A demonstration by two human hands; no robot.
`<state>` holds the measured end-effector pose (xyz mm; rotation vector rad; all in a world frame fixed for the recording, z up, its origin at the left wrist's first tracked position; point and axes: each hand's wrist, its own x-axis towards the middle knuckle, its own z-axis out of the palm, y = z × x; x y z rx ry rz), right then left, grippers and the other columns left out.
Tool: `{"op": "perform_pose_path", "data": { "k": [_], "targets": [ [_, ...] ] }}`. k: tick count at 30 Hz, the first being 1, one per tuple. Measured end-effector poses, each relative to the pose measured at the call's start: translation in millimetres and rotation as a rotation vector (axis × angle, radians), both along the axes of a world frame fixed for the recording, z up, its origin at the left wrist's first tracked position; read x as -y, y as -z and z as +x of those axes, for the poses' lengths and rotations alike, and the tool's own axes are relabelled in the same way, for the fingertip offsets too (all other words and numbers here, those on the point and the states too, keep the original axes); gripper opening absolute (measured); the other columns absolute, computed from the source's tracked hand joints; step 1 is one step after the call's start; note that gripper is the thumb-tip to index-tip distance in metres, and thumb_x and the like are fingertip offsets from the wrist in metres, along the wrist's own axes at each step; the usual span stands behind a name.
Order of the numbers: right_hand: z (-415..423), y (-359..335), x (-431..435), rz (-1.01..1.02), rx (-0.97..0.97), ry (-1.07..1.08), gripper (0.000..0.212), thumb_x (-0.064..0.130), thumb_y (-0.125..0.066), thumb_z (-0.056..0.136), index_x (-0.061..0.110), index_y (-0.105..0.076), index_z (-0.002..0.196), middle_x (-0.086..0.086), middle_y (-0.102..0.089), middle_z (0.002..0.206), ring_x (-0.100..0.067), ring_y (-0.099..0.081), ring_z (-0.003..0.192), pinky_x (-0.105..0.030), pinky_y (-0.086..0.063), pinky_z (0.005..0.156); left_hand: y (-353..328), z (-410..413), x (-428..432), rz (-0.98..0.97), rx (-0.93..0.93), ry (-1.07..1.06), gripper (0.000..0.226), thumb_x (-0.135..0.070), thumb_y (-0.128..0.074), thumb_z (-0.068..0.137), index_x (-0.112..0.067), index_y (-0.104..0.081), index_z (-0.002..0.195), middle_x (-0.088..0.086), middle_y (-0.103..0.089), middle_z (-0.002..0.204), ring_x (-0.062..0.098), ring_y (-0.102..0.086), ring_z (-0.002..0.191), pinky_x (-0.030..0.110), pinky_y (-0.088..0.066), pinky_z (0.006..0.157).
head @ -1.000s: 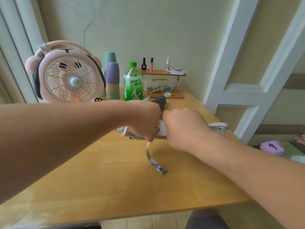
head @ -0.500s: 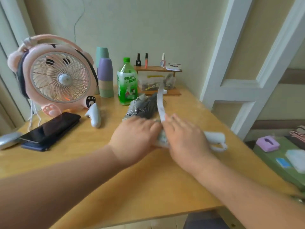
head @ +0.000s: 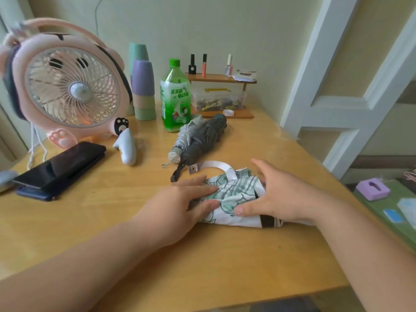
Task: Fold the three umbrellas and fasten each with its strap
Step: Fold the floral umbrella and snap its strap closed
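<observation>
A collapsed white umbrella with a green leaf print (head: 234, 197) lies on the wooden table (head: 112, 221). My left hand (head: 180, 210) grips its left end, thumb under the fabric. My right hand (head: 281, 197) presses on its right part, fingers spread; the handle is hidden beneath it. The umbrella's white strap (head: 211, 165) curls loose to the left, its metal snap unfastened. Behind lies a grey folded umbrella (head: 200, 138), its canopy bunched and its dark strap hanging loose. A pale curved umbrella handle (head: 127, 146) rests near the fan.
A pink fan (head: 67, 91) stands at back left, with stacked cups (head: 143, 86), a green bottle (head: 175, 97) and a small shelf (head: 221, 95) along the wall. A black phone (head: 60, 165) lies at left. The table's right edge borders a white door frame (head: 326, 97).
The white strap, held up over the umbrella half a second ago, now lies loose to the left. My hands have come down onto the printed umbrella on the table.
</observation>
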<state>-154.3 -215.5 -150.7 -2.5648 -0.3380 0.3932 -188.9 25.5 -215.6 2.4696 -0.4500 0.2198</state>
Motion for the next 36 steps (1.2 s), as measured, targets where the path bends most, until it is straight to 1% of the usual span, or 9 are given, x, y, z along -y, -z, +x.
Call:
{"op": "perform_pose_path", "data": {
  "k": [3,9,14,18,22,24,27,31,36],
  "targets": [
    [-5.5,3.0,-11.3,-0.097,0.013,0.001,0.14,0.07,-0.09,0.051,0.035,-0.011,0.161,0.011,-0.036,0.161,-0.012,-0.042,0.141,-0.027,-0.04,0.108,1.5,-7.3,0.4,-0.019,0.042,0.014,0.057,-0.069,-0.052,0.083,-0.041,-0.066,0.131,-0.023,-0.044,0.152,-0.006,-0.043,0.138,0.014,-0.032,0.113],
    [-29.5,5.3,-14.8,-0.143,0.087,-0.038,0.131,0.074,-0.088,0.05,0.061,-0.004,0.149,0.015,-0.029,0.154,-0.012,-0.041,0.139,-0.031,-0.041,0.109,3.9,-22.6,-2.3,-0.032,0.125,0.102,0.055,-0.067,-0.059,0.082,-0.035,-0.073,0.123,-0.019,-0.061,0.138,-0.003,-0.058,0.123,0.025,-0.049,0.102],
    [-35.7,8.9,-10.3,-0.046,0.123,-0.026,0.117,0.076,-0.085,0.052,0.059,-0.018,0.146,0.018,-0.038,0.152,-0.009,-0.043,0.135,-0.03,-0.042,0.106,-5.7,-23.5,-1.9,0.041,0.134,0.094,0.065,-0.079,-0.067,0.065,-0.035,-0.076,0.112,-0.022,-0.065,0.116,-0.001,-0.063,0.103,0.024,-0.051,0.09],
    [-40.8,15.7,-7.5,0.027,0.152,0.004,0.11,0.074,-0.083,0.057,0.054,-0.02,0.146,0.02,-0.041,0.144,-0.005,-0.045,0.124,-0.028,-0.043,0.101,-29.5,-12.4,11.3,0.321,0.043,0.082,0.06,-0.07,-0.079,0.065,-0.038,-0.038,0.096,-0.02,-0.047,0.094,0.008,-0.048,0.085,0.028,-0.041,0.069],
    [-51.0,22.5,-9.5,0.033,0.263,0.027,0.1,0.072,-0.078,0.066,0.054,-0.02,0.146,0.023,-0.036,0.139,-0.001,-0.042,0.117,-0.023,-0.037,0.092,-35.7,3.0,17.2,0.296,-0.125,0.064,0.105,-0.078,-0.077,0.057,-0.038,-0.025,0.139,-0.014,-0.051,0.122,0.011,-0.054,0.108,0.034,-0.049,0.094],
    [-60.3,27.1,-11.5,0.009,0.318,0.033,0.091,0.072,-0.075,0.071,0.055,-0.021,0.142,0.024,-0.036,0.133,0.0,-0.044,0.113,-0.022,-0.037,0.087,-36.8,4.0,18.2,0.343,-0.178,0.082,0.101,-0.081,-0.074,0.056,-0.036,-0.038,0.139,-0.013,-0.047,0.129,0.012,-0.053,0.116,0.035,-0.048,0.099],
    [-72.5,28.2,-13.3,0.001,0.372,0.073,0.095,0.071,-0.078,0.069,0.055,-0.018,0.14,0.028,-0.032,0.128,0.007,-0.038,0.107,-0.018,-0.033,0.087,-32.5,-4.0,20.1,0.422,-0.108,0.12,0.059,-0.079,-0.07,0.065,-0.035,-0.052,0.101,-0.017,-0.053,0.102,0.011,-0.054,0.1,0.032,-0.047,0.084],
    [-75.6,3.8,-12.0,-0.063,0.281,0.101,0.096,0.078,-0.079,0.058,0.057,-0.026,0.135,0.034,-0.034,0.129,0.005,-0.045,0.114,-0.021,-0.04,0.091,-11.8,-17.4,15.3,0.539,0.184,0.157,0.05,-0.077,-0.049,0.081,-0.032,-0.048,0.103,-0.012,-0.056,0.098,0.018,-0.056,0.092,0.036,-0.047,0.078],
    [-59.3,-21.7,-14.7,-0.099,0.133,0.006,0.056,0.078,-0.078,0.058,0.043,-0.067,0.101,0.026,-0.068,0.097,0.009,-0.062,0.085,-0.019,-0.048,0.07,6.3,-20.8,10.7,0.61,0.442,0.169,0.054,-0.072,-0.044,0.09,-0.019,-0.056,0.095,0.001,-0.056,0.085,0.026,-0.053,0.07,0.039,-0.048,0.061]
  ]
}}
